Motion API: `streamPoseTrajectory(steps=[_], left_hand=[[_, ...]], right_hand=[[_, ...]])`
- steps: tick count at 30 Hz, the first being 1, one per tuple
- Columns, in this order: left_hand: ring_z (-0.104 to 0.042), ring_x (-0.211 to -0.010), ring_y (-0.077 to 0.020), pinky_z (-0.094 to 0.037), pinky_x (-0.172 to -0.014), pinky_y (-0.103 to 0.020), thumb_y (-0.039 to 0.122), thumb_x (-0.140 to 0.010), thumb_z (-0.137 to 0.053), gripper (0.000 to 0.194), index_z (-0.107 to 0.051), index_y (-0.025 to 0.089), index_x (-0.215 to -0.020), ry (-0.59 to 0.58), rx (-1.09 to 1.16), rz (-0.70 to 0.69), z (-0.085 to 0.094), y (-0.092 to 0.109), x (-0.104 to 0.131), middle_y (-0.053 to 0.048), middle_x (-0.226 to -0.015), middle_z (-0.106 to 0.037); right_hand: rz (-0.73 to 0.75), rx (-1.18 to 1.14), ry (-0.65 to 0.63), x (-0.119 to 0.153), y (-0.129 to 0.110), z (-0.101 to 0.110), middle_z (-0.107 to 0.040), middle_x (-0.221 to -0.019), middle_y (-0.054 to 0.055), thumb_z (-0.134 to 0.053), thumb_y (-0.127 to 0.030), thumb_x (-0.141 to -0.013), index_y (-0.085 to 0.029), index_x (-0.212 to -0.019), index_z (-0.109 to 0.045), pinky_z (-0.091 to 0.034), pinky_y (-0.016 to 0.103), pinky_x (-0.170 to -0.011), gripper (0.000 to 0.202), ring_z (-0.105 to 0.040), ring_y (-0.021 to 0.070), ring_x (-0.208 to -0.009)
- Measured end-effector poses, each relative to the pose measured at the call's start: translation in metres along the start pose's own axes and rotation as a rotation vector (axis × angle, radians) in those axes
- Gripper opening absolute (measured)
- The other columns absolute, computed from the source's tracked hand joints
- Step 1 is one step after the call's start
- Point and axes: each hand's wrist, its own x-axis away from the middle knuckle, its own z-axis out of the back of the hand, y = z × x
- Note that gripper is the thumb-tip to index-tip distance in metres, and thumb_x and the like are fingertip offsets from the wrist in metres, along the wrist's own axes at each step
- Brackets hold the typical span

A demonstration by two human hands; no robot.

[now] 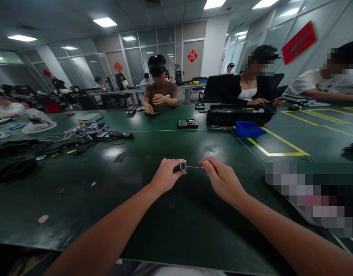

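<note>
Above the green table (153,230), my left hand (166,175) grips a small dark cylinder (183,166) between thumb and fingers, its round end with a pale ring showing. My right hand (222,177) is closed around the red handle (201,167) of a screwdriver, most of which the fingers hide. The screwdriver's thin metal shaft (192,167) points left and reaches the side of the cylinder. Whether the tip touches it cannot be made out.
Ahead lie a circuit-board device (187,123), a blue bin (249,129) and a long black case (239,115). Cables (87,134) spread at the left beside a white fan part (39,124). A blurred-out item (314,199) is at right. People sit across the table.
</note>
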Motion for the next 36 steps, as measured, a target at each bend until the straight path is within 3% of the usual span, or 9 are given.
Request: streamPoseTrajectory(steps=[5, 12, 16, 19, 22, 24, 26, 30, 36], left_hand=[[-0.059, -0.104, -0.0241, -0.037, -0.103, -0.047, 0.031, -0.088, -0.07, 0.034, -0.064, 0.028, -0.121, -0.002, 0.005, -0.014, -0.002, -0.002, 0.0, -0.002, -0.112, -0.07], [-0.06, -0.105, -0.0241, -0.037, -0.104, -0.048, 0.031, -0.088, -0.069, 0.033, -0.063, 0.028, -0.121, -0.019, 0.008, -0.027, -0.001, -0.001, 0.0, -0.002, -0.114, -0.07], [-0.06, -0.105, -0.0248, -0.039, -0.103, -0.047, 0.032, -0.088, -0.069, 0.034, -0.063, 0.028, -0.122, -0.015, -0.009, -0.001, -0.001, 0.001, 0.0, -0.002, -0.114, -0.069], [-0.06, -0.104, -0.0247, -0.04, -0.104, -0.048, 0.033, -0.089, -0.068, 0.034, -0.063, 0.027, -0.122, 0.021, -0.017, 0.028, 0.0, 0.002, 0.0, -0.003, -0.116, -0.069], [-0.059, -0.111, -0.0233, -0.034, -0.111, -0.05, 0.032, -0.09, -0.067, 0.035, -0.061, 0.028, -0.124, 0.07, -0.022, -0.009, 0.002, 0.003, 0.001, -0.002, -0.121, -0.067], [-0.056, -0.119, -0.0228, -0.023, -0.118, -0.054, 0.031, -0.091, -0.066, 0.036, -0.06, 0.031, -0.126, 0.08, -0.059, -0.057, 0.003, 0.002, 0.0, -0.001, -0.125, -0.065], [-0.054, -0.122, -0.0233, -0.015, -0.12, -0.059, 0.03, -0.091, -0.066, 0.037, -0.059, 0.033, -0.127, 0.057, -0.097, -0.06, 0.004, -0.002, -0.001, -0.001, -0.126, -0.065], [-0.055, -0.12, -0.0247, -0.016, -0.118, -0.063, 0.03, -0.09, -0.067, 0.038, -0.06, 0.033, -0.127, 0.007, -0.1, 0.009, 0.003, -0.008, -0.003, -0.001, -0.122, -0.066], [-0.055, -0.119, -0.0242, -0.015, -0.118, -0.063, 0.029, -0.091, -0.065, 0.037, -0.06, 0.033, -0.127, -0.005, -0.099, 0.006, 0.003, -0.006, -0.002, -0.001, -0.122, -0.065]], right_hand=[[-0.037, -0.029, 0.045, 0.001, 0.0, 0.0, -0.063, -0.076, 0.001, -0.04, -0.035, -0.1, -0.02, -0.118, -0.054, -0.042, 0.031, -0.059, 0.027, -0.058, 0.0184, -0.063], [-0.042, -0.019, 0.024, 0.001, 0.001, 0.002, -0.059, -0.068, -0.001, -0.036, -0.041, -0.102, -0.024, -0.101, -0.06, -0.038, 0.031, -0.054, 0.03, -0.055, 0.0177, -0.057], [-0.079, -0.109, 0.092, 0.0, 0.002, -0.002, -0.067, -0.082, 0.003, -0.046, -0.038, -0.097, -0.022, -0.107, -0.056, -0.045, 0.032, -0.06, 0.021, -0.061, 0.0196, -0.068], [-0.124, -0.253, 0.128, -0.003, 0.005, -0.005, -0.068, -0.088, 0.006, -0.058, -0.04, -0.091, -0.021, -0.103, -0.059, -0.05, 0.036, -0.071, 0.023, -0.064, 0.022, -0.078], [-0.212, -0.554, 0.139, -0.01, 0.012, -0.007, -0.067, -0.083, 0.006, -0.057, -0.046, -0.091, -0.02, -0.095, -0.062, -0.053, 0.04, -0.078, 0.026, -0.064, 0.0217, -0.078], [-0.335, -0.803, 0.11, -0.015, 0.019, -0.007, -0.063, -0.072, 0.004, -0.054, -0.049, -0.092, -0.02, -0.089, -0.062, -0.056, 0.042, -0.076, 0.03, -0.063, 0.0203, -0.068], [-0.422, -0.891, 0.104, -0.018, 0.025, -0.007, -0.059, -0.065, 0.002, -0.059, -0.047, -0.089, -0.021, -0.082, -0.062, -0.058, 0.042, -0.072, 0.027, -0.057, 0.0179, -0.058], [-0.405, -0.813, 0.186, -0.018, 0.031, -0.008, -0.061, -0.07, 0.002, -0.06, -0.046, -0.089, -0.022, -0.084, -0.062, -0.058, 0.039, -0.07, 0.025, -0.059, 0.018, -0.062], [-0.266, -0.637, 0.194, -0.013, 0.026, -0.01, -0.065, -0.08, 0.003, -0.055, -0.049, -0.094, -0.02, -0.095, -0.063, -0.053, 0.035, -0.07, 0.031, -0.062, 0.0181, -0.071]])
